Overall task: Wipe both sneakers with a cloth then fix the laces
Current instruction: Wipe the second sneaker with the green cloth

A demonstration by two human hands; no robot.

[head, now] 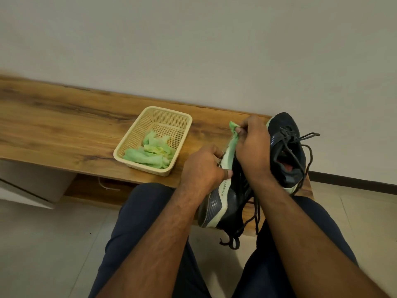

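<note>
My right hand (pixel 252 147) is curled around a green cloth (pixel 232 143), pinching its upper end between thumb and fingertips and holding it against the pale sole edge of the sneaker in my lap (pixel 223 203). My left hand (pixel 203 168) grips that same sneaker from the left side, fingers wrapped over the sole rim, thumb tip showing near the printed lettering on the midsole. The shoe is tipped on its side with the sole facing left, and I hold it above my knees, just in front of the bench edge. Its dark laces (pixel 240 235) hang loose below the heel end in a tangle.

Just beyond my right wrist, the second sneaker (pixel 287 147) sits on the right end of the wooden bench (pixel 64 130), opening toward me, its laces untied and trailing off to the right. My right hand covers part of its toe side.

Left of my hands, on the bench, stands a cream perforated basket (pixel 137 134). It holds a heap of crumpled green cloths (pixel 152 153), piled toward the near corner; I cannot count them.

The far side of the held sneaker is hidden behind my hands and forearm. Whether the two shoes touch, I cannot tell. A bit of pale string (pixel 107 186) shows under the bench.
</note>
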